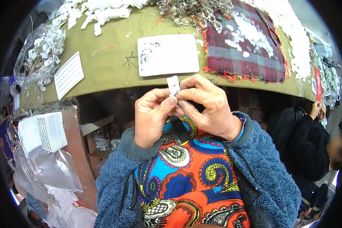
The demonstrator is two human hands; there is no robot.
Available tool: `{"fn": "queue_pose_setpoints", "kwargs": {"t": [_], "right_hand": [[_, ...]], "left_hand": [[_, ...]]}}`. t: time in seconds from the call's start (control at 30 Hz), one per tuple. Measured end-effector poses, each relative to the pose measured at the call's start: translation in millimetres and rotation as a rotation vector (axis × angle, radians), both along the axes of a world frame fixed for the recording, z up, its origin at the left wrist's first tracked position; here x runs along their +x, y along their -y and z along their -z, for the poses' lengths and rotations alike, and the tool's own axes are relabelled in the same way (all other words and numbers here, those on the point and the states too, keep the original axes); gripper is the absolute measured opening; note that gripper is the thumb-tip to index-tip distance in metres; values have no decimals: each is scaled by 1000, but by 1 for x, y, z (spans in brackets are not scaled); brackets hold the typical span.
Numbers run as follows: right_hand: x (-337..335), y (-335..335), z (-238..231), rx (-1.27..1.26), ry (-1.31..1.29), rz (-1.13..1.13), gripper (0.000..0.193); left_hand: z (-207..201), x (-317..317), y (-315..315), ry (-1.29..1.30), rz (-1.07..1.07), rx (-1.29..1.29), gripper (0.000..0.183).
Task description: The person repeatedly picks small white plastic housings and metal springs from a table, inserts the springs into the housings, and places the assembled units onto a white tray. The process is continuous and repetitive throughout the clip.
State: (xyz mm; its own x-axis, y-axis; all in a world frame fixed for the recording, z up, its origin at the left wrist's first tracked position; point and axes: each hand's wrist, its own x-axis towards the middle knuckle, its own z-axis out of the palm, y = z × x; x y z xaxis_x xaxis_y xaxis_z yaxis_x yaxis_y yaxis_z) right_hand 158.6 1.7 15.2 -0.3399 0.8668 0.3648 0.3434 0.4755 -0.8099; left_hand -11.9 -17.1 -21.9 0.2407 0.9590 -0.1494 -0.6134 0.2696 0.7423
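My left hand (151, 116) and my right hand (211, 108) meet in front of my chest, just off the table's near edge. Between their pinched fingertips stands a small white card tag (173, 83) with a dark slot in it. A tiny shiny bit shows at the fingertips below the card, too small to name. Straight beyond the hands lies a white shallow tray (171, 67), with small silvery pieces (150, 53) gathered toward its left side.
A perforated white card sheet (69, 75) and a clear bag of white tags (41, 51) lie left. Tangled metal rings (195, 11) and a plaid cloth (245, 64) with translucent pieces lie beyond. Stacked white cards (51, 131) stand lower left. Another person (304, 140) works at right.
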Motion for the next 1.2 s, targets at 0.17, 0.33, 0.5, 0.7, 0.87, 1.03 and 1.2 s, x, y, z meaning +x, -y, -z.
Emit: {"fn": "queue_pose_setpoints", "kwargs": {"t": [0.17, 0.33, 0.5, 0.7, 0.87, 1.03, 1.2], "right_hand": [[-9, -10, -10, -100, -20, -28, 15], [-10, -44, -19, -92, 60, -26, 13], [-37, -73, -1, 161, 240, 115, 20], [-47, -76, 11, 281, 475, 135, 23], [-45, -71, 7, 187, 374, 100, 16], [-49, -75, 2, 324, 317, -36, 19], [-54, -78, 5, 301, 443, -94, 24]], "left_hand": [[-4, -10, -2, -12, 10, -10, 25], [-4, -28, -7, 114, -36, -55, 27], [2, -40, -3, 122, -70, -61, 26], [7, -46, 0, 169, -90, -60, 27], [8, -47, 5, 100, -82, -66, 24], [8, -53, 3, 232, -93, -84, 23], [7, -54, 1, 268, -76, -105, 23]]}}
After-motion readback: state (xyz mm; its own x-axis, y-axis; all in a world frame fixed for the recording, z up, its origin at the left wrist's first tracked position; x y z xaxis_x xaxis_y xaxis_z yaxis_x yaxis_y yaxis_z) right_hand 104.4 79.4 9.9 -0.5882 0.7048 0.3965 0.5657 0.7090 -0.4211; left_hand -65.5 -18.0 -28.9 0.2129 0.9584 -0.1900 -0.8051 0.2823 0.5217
